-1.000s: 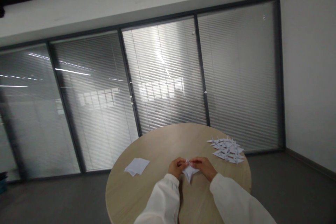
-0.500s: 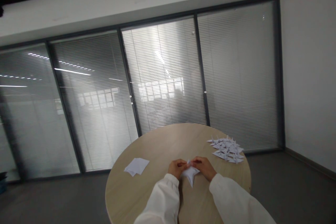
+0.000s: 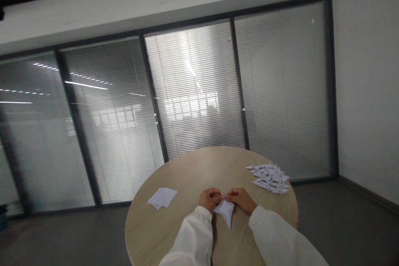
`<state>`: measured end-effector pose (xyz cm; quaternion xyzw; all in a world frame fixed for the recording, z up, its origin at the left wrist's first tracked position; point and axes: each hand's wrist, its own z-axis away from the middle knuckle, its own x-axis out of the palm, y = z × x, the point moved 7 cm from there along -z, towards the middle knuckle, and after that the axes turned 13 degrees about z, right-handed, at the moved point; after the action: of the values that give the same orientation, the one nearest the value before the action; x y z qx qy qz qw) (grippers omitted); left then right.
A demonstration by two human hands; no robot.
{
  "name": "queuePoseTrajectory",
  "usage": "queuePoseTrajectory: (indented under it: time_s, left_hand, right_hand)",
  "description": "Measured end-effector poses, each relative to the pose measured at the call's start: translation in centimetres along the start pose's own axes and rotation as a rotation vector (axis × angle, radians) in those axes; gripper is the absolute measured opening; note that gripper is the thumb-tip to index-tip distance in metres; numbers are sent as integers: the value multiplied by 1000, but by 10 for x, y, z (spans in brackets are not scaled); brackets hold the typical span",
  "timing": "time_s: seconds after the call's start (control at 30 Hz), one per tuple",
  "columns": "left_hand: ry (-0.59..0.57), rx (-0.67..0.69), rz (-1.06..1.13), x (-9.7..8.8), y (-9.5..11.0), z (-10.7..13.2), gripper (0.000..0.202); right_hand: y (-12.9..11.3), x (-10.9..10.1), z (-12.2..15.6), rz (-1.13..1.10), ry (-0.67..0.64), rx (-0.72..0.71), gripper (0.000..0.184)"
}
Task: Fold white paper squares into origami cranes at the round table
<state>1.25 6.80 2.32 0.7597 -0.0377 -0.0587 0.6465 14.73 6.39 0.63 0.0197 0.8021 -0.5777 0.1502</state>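
A folded white paper piece (image 3: 225, 211), long and pointed toward me, is held between my two hands over the round table. My left hand (image 3: 210, 198) pinches its far end from the left. From the right, my right hand (image 3: 242, 200) pinches the same end, its fingertips close against those of the left. A small white tip of the paper shows just past the fingertips. The exact folds under the fingers are hidden. To the right lies a pile of folded paper cranes (image 3: 270, 178), and to the left a small stack of white paper sheets (image 3: 162, 198).
The round wooden table (image 3: 199, 164) stands before glass partition panels with blinds (image 3: 199, 91). A white wall (image 3: 368, 83) rises on the right. Grey floor (image 3: 77, 237) surrounds the table, and a dark bluish object (image 3: 3, 216) sits at the far left edge.
The folded paper has turned and shifted slightly toward me, so its near point reaches lower. Both hands have stayed almost in place, still pinching the far end.
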Motion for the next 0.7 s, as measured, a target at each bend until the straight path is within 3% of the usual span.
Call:
queuePoseTrajectory:
  time_s: [0.23,0.57,0.7]
  left_hand:
    - [55,-14,-41,0,2,1,37]
    - [74,128,-70,-1,13,5,37]
    - [128,11,49,-12,0,-2,33]
  right_hand:
    - [-7,2,3,-44,-64,-23,26]
    - [-9,4,3,-22,-62,-9,24]
    - [-5,2,4,-203,-58,72,32]
